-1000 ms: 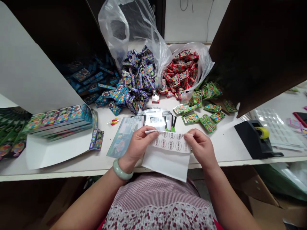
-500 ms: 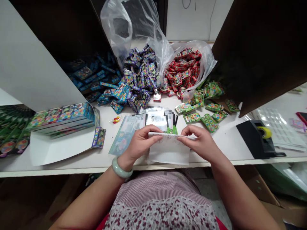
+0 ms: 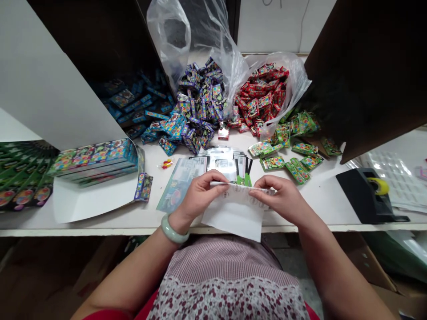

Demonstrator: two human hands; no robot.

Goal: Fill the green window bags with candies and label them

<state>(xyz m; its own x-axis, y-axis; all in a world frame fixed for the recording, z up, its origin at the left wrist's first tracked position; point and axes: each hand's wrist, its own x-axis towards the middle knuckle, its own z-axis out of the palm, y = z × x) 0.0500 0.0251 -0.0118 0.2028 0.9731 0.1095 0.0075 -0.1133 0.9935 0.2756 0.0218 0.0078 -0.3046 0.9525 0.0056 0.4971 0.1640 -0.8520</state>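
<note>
The left hand (image 3: pixel 200 193) and the right hand (image 3: pixel 282 198) held a white label sheet (image 3: pixel 235 218) between them, just above the front edge of the counter (image 3: pixel 316 209). Both hands were narrowly closed, with fingers and thumbs pinching the sheet's upper edge from either side. The top band of the sheet was curled over, and a row of round printed marks showed faintly along it, too small and too bent to read. The lower part hung as plain white paper. A pale green jade bangle (image 3: pixel 174 230) circled the left wrist.

Just behind the hands lay a loose stack of printed cards (image 3: pixel 223 166), with a pale blue-green picture card (image 3: pixel 180 184) beside it. Farther back were heaps of small foil packets: blue (image 3: pixel 170 129), purple (image 3: pixel 202 104), red in a clear plastic bag (image 3: pixel 262 93), and green (image 3: pixel 276 162). Their bright cartoon-style printing showed no readable brand name. To the left, stacked boxes (image 3: pixel 93 160) sat on an open white carton flap (image 3: pixel 93 200). To the right stood a black tape dispenser (image 3: pixel 362 195) with a yellow-tinted tape roll (image 3: pixel 382 186), beside a clear sheet with rows of moulded pockets (image 3: pixel 393 178). No writing could be read anywhere in view.
</note>
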